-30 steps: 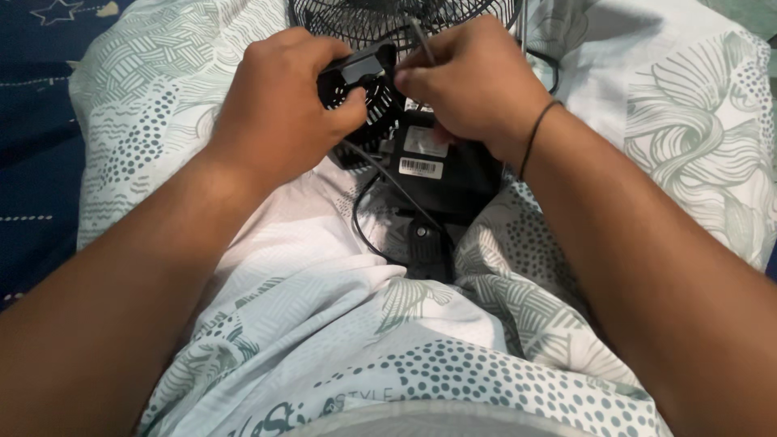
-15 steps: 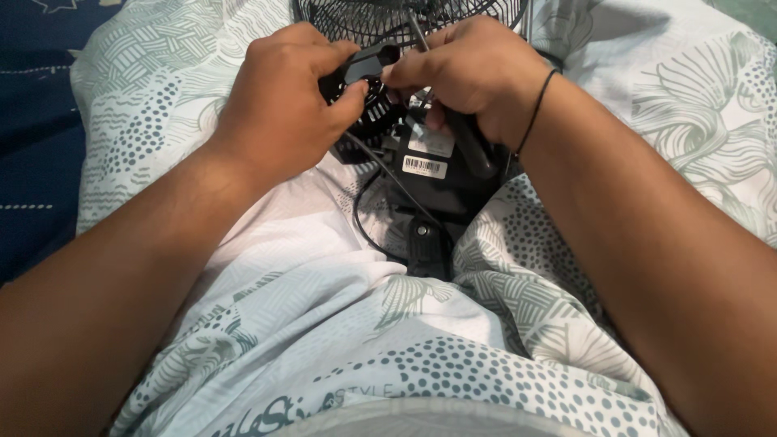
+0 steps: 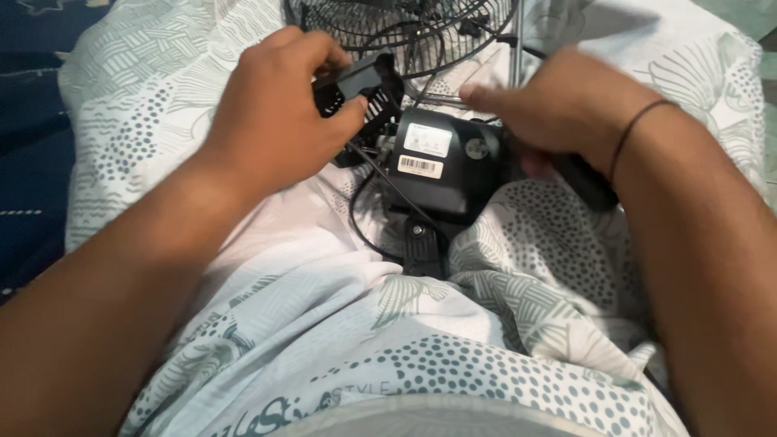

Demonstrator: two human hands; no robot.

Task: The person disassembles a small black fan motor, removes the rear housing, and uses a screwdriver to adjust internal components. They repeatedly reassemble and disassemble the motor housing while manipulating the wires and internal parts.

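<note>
A small black fan lies on a patterned sheet (image 3: pixel 243 340). Its wire grille (image 3: pixel 405 28) points away from me and its black motor housing (image 3: pixel 453 174), with white stickers, faces up. My left hand (image 3: pixel 267 113) grips a small black vented part (image 3: pixel 360 81) just left of the housing. Blurred, my right hand (image 3: pixel 566 109) is at the housing's right side. Its fingers are curled over a black handle-like object (image 3: pixel 589 184). A thin black cable (image 3: pixel 360 214) loops below the housing.
A black bracket (image 3: pixel 422 247) sticks out under the housing towards me. A thin metal rod (image 3: pixel 517 40) stands upright beside the grille. A dark blue cloth (image 3: pixel 24 146) lies along the left edge. Folds of the sheet rise around the fan.
My right hand has pulled away to the right from the small part, uncovering the motor housing and its stickers. My left hand still holds the vented part.
</note>
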